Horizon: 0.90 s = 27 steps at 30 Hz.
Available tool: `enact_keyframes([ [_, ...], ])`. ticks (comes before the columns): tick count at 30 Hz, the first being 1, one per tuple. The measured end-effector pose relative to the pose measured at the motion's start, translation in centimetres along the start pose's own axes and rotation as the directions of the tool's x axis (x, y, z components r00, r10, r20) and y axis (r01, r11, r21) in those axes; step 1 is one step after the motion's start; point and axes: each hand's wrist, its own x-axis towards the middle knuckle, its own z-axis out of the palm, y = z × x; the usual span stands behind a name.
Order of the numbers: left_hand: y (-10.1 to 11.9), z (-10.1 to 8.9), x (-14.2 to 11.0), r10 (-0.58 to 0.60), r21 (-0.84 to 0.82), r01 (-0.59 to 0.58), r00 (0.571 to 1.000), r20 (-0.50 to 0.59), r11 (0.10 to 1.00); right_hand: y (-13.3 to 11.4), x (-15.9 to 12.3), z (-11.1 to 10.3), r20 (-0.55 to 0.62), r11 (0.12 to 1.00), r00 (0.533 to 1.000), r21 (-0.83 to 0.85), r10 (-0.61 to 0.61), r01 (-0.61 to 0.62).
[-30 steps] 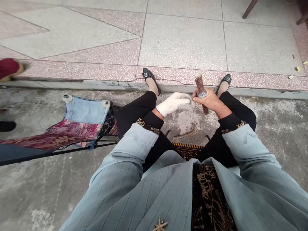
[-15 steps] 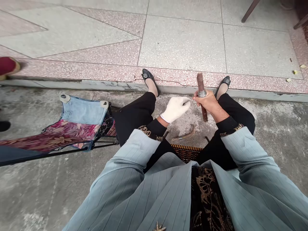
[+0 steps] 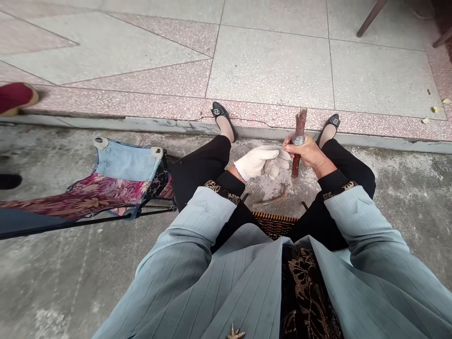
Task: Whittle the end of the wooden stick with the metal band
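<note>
Silvery wire (image 3: 298, 140) lies in close turns around the brown stick (image 3: 300, 123), right where the thumb and forefinger of your bare right hand (image 3: 307, 149) close on it. That hand is wrapped firmly about the wood, which stands out between your knees, its ragged end toward the kerb (image 3: 254, 130) and its lower end over the concrete. Your left hand, in a white glove (image 3: 257, 161), is just beside the right fingertips with its fingers loosely curled and partly blurred; I cannot tell whether it pinches a strand.

The step looks like working the loose end of that wire around the stick. To do it well, let the right hand be your vice: thumb pressed on the last turn so nothing springs slack. Give the gloved fingers the pulling, with even tension and each turn laid snug against its neighbour. Mind your bare fingertips, since a cut end could prick them. Work above your lap, clear of the bent branch (image 3: 271, 200) on the ground below, so that a trailing strand has nothing to catch on
</note>
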Motion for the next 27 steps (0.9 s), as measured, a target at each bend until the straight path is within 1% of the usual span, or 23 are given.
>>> enact_keyframes([
  [2,-0.5,0.2,0.1,-0.004,-0.064,0.005,1.000,0.027,0.998,-0.2,-0.1,-0.1,0.037,1.000,0.999,-0.002,0.012,-0.012],
  [6,-1.6,0.8,0.4,0.047,-0.147,-0.047,0.999,-0.001,0.988,-0.7,-0.4,0.1,0.078,0.999,0.996,-0.008,0.038,-0.038],
  [9,-2.2,1.3,0.8,0.030,-0.175,-0.031,1.000,-0.006,0.984,-1.0,-0.5,0.3,0.066,0.998,0.996,-0.022,0.061,-0.060],
  [12,-2.3,2.1,0.9,0.073,-0.158,-0.076,0.997,-0.025,0.984,-1.0,-0.4,0.3,0.060,0.999,0.997,-0.021,0.044,-0.043],
  [15,-1.7,2.8,0.6,0.158,-0.050,-0.163,0.983,-0.096,0.985,-0.6,-0.2,0.1,0.086,1.000,0.996,-0.004,-0.005,0.005],
  [16,-1.3,3.0,0.4,0.186,0.024,-0.184,0.972,-0.141,0.983,-0.4,-0.2,0.1,0.081,1.000,0.997,0.007,-0.016,0.015],
  [17,-1.0,3.0,0.2,0.221,0.133,-0.197,0.955,-0.196,0.971,-0.3,-0.2,0.1,0.065,1.000,0.998,0.014,-0.017,0.016],
  [18,-0.7,3.0,0.1,0.274,0.284,-0.199,0.927,-0.256,0.938,-0.1,-0.2,0.2,0.035,1.000,0.999,0.017,-0.011,0.010],
  [19,-0.4,2.9,-0.1,0.354,0.470,-0.182,0.883,-0.307,0.864,0.1,-0.1,0.4,-0.010,1.000,1.000,0.022,0.002,-0.002],
  [20,-0.2,2.7,-0.2,0.454,0.666,-0.137,0.828,-0.329,0.733,0.2,-0.1,0.6,-0.064,0.999,0.998,0.033,0.018,-0.016],
  [21,-0.2,2.5,-0.2,0.558,0.832,-0.064,0.769,-0.311,0.551,0.4,0.0,0.9,-0.121,0.998,0.992,0.055,0.037,-0.030],
  [22,-0.2,2.4,-0.2,0.644,0.937,0.025,0.721,-0.258,0.347,0.5,0.1,1.1,-0.173,0.995,0.983,0.088,0.056,-0.042],
  [23,-0.3,2.2,-0.2,0.697,0.980,0.112,0.689,-0.197,0.166,0.5,0.2,1.3,-0.217,0.990,0.973,0.131,0.078,-0.050],
  [24,-0.3,2.0,-0.1,0.722,0.982,0.183,0.674,-0.155,0.040,0.6,0.3,1.5,-0.246,0.983,0.964,0.175,0.101,-0.058],
  [25,-0.4,1.9,0.0,0.731,0.973,0.229,0.667,-0.145,-0.016,0.6,0.4,1.6,-0.258,0.975,0.959,0.212,0.120,-0.065],
  [26,-0.5,1.8,0.0,0.731,0.969,0.246,0.662,-0.165,-0.004,0.6,0.4,1.5,-0.262,0.969,0.956,0.235,0.132,-0.070],
  [27,-0.4,1.8,0.0,0.722,0.971,0.230,0.659,-0.209,0.071,0.7,0.5,1.4,-0.258,0.967,0.957,0.245,0.134,-0.069],
])
